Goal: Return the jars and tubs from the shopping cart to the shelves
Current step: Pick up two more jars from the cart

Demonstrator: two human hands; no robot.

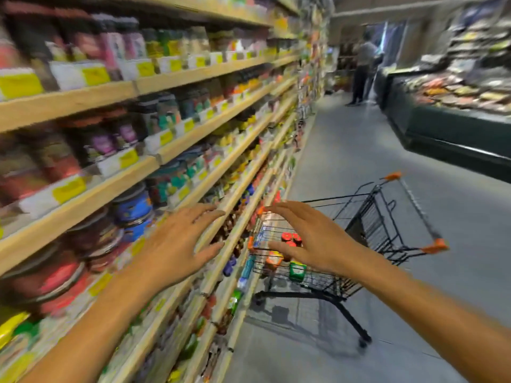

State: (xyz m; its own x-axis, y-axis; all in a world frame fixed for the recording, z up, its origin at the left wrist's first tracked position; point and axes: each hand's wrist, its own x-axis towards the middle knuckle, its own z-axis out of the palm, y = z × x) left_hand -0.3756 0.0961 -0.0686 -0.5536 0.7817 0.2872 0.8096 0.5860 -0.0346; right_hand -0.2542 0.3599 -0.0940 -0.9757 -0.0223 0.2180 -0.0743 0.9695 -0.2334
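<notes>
Bare forearms reach forward from the bottom edge, both hands held apart with fingers spread and gripping nothing. The left hand [177, 244] hovers in front of the wooden shelves [83, 200], near blurred blue-lidded tubs [134, 208]. The right hand [312, 239] hangs above the black wire shopping cart [367, 225], which stands on the grey floor [359, 134] just beside the shelves. Red-lidded jars [290, 237] sit in its basket. Farther down the aisle, a person [363, 67] stands by a dark display case [453, 128].
</notes>
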